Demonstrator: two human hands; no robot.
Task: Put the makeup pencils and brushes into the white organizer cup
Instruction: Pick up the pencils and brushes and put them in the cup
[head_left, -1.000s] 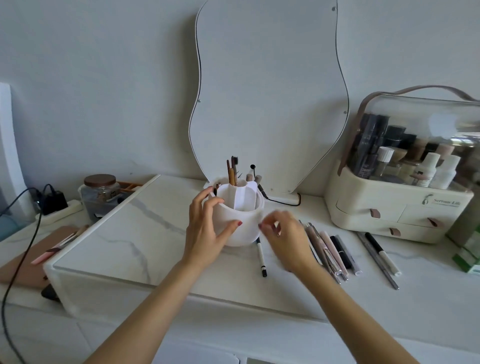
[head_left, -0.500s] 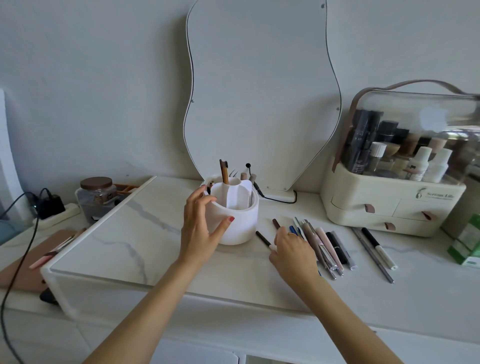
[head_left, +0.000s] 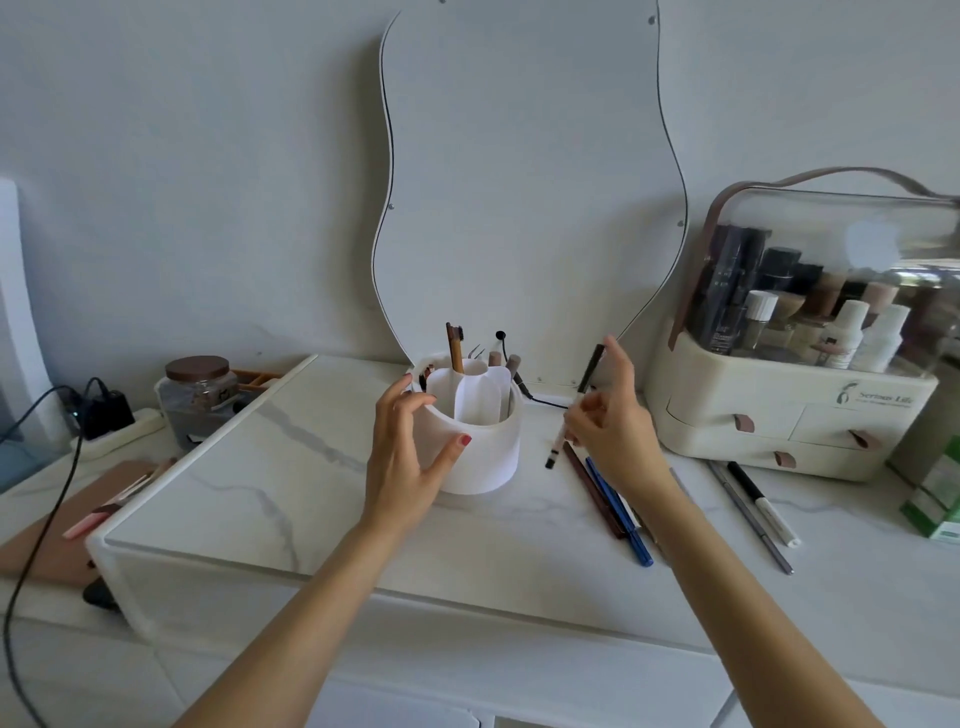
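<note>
Cupping the white organizer cup (head_left: 475, 441), the left hand (head_left: 410, 457) has its fingers (head_left: 402, 400) spread wide, thumb pressed to the front wall and fingertips at the near-left rim. The cup stands upright on the marble worktop (head_left: 249, 483), with a wooden-handled brush (head_left: 455, 348) and a few other tools rising from its divided compartments. The right hand (head_left: 613, 431), just right of the cup and raised off the surface, pinches a black-and-white pencil (head_left: 576, 405) between curled fingers; the pencil tilts steeply, its dark lower tip hanging clear of the worktop. Under that hand lie a brown pencil (head_left: 592, 491) and a blue pencil (head_left: 621, 519), side by side. Further right, two more pens (head_left: 758, 509) rest in front of the cream cosmetics case (head_left: 795, 421), which bears a small printed logo too blurred to read with certainty. Open marble stretches left of the cup to the raised white edge; a jar (head_left: 197, 395) and a power strip (head_left: 111, 423) sit beyond it. A wavy mirror (head_left: 519, 182) leans against the wall behind.
</note>
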